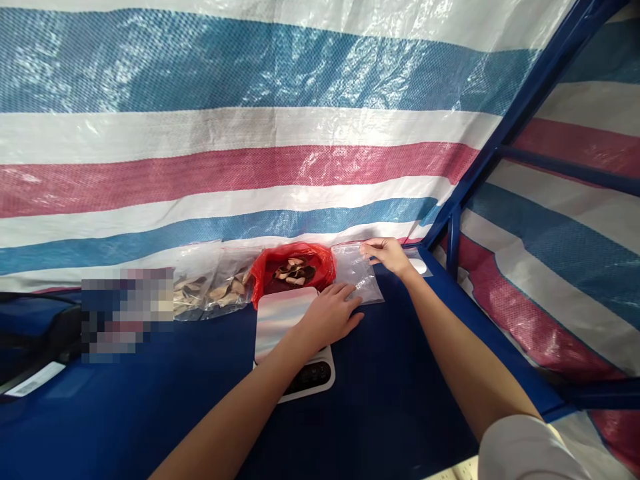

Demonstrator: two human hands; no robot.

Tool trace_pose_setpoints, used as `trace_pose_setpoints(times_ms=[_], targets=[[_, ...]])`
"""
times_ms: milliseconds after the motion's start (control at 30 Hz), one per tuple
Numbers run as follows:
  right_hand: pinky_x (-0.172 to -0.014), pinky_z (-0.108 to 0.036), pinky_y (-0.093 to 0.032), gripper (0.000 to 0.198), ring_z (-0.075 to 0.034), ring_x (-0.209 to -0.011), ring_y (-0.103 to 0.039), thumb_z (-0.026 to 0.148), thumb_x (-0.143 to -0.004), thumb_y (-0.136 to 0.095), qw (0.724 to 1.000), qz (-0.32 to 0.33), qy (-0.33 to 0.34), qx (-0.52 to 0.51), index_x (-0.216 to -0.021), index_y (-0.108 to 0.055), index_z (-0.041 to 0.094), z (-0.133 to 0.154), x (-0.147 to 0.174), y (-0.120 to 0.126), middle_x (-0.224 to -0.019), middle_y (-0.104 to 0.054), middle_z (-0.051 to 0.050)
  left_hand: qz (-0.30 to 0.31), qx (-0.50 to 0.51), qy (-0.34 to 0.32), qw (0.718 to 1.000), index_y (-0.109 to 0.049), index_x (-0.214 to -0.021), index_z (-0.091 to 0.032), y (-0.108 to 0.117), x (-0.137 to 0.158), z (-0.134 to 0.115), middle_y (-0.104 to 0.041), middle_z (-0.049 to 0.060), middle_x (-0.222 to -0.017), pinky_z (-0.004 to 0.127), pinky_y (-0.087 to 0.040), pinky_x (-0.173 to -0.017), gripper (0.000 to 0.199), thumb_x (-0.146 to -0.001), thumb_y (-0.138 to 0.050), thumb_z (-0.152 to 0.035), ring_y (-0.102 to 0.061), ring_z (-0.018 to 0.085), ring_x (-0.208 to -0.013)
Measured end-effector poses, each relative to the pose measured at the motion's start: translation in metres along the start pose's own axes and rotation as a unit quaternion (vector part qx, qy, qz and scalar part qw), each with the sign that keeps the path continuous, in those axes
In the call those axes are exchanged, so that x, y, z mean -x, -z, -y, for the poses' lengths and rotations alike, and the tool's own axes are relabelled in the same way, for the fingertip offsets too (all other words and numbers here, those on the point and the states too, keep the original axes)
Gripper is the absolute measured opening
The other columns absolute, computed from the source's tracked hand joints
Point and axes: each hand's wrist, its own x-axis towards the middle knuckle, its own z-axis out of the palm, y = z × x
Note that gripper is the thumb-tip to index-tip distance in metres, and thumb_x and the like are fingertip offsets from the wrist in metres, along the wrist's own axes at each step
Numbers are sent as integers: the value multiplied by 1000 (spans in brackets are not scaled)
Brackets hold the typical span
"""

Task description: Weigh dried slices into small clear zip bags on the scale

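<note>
Between thumb and fingers, my right hand (387,255) pinches the upper right part of a clear zip bag (356,270), which lies flat and looks empty. My left hand (334,312) reaches over the right side of a white kitchen scale (283,317), fingers stretched out toward the bag's lower left edge. Whether those fingertips press on the bag, I cannot tell. Behind the scale, an open red plastic bag (325,260) holds dried tan and dark brown pieces (295,272). My left forearm covers part of the scale's black button panel (315,375).
Left of the red bag lie clear bags (230,290) with similar pieces. Another small clear bag with a white label (417,266) is right of my right hand. A black object (45,340) sits at far left. Striped sheeting (250,127) and a blue frame (500,143) bound the blue table (390,400).
</note>
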Motion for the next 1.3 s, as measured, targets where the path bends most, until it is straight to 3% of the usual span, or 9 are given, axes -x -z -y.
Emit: trace_pose_setpoints(times_ms=[133,200,300,367,433,567,700,933,1300], targets=[[-65,-34,-63,37,-24,-82,-74,51,-75,-77,996,2,32,79,-92,-79,18,-13,-4,-2,-90,-79,-6,36,8,1,999,-70,-118,-17,0,-4,0,-68,14,-125,41,-52,-99,30,-101,-56,-37,-63,30,-118],[-77,-39,-64,31,-26,-93,-76,45,-81,-74,987,-4,59,151,-98,-79,20,-13,-3,1,-100,-80,-7,48,12,2,999,-70,-116,-17,1,-5,0,-69,14,-118,41,-53,-95,29,-102,-55,-36,-65,30,-112],[-100,-48,-57,28,-30,-106,-74,37,-86,-72,945,-44,110,303,-109,-79,23,-3,6,7,-113,-79,-8,63,10,9,998,-71,-112,-15,3,-7,-1,-69,14,-110,41,-54,-91,29,-102,-55,-37,-66,29,-104],[-103,-51,-55,32,-34,-109,-73,40,-91,-68,911,-79,127,385,-119,-77,25,6,16,7,-118,-78,-8,74,8,11,997,-72,-111,-15,4,-9,-2,-70,14,-109,40,-54,-90,30,-102,-55,-37,-66,29,-102],[-100,-50,-57,35,-33,-107,-74,41,-95,-63,888,-72,160,426,-126,-74,28,12,27,1,-123,-76,-6,79,5,13,997,-72,-111,-14,4,-9,-2,-70,14,-110,41,-54,-91,30,-102,-55,-37,-67,29,-102],[-109,-41,-54,39,-28,-135,-60,34,-100,-55,856,45,260,444,-137,-67,30,8,37,-19,-148,-61,-3,70,17,15,997,-72,-114,-16,1,-9,-2,-70,14,-112,41,-53,-92,32,-102,-53,-38,-66,30,-105],[-118,-43,-46,41,-27,-144,-50,33,-101,-53,835,90,273,469,-141,-63,26,-12,33,-32,-155,-54,-6,65,30,1,997,-71,-118,-16,-1,-7,0,-69,14,-115,42,-52,-97,33,-103,-52,-38,-65,30,-111],[-122,-46,-41,41,-28,-142,-52,34,-105,-47,801,109,313,499,-139,-65,20,-27,27,-29,-150,-59,-11,62,0,14,998,-70,-116,-13,4,-2,1,-68,16,-117,40,-49,-100,35,-103,-51,-39,-63,30,-113],[-122,-43,-41,39,-27,-141,-54,33,-104,-49,787,112,313,520,-136,-67,21,-19,21,-26,-147,-61,-9,79,-21,35,996,-71,-114,-13,2,-6,0,-71,15,-114,39,-52,-94,35,-103,-52,-40,-67,29,-107]])
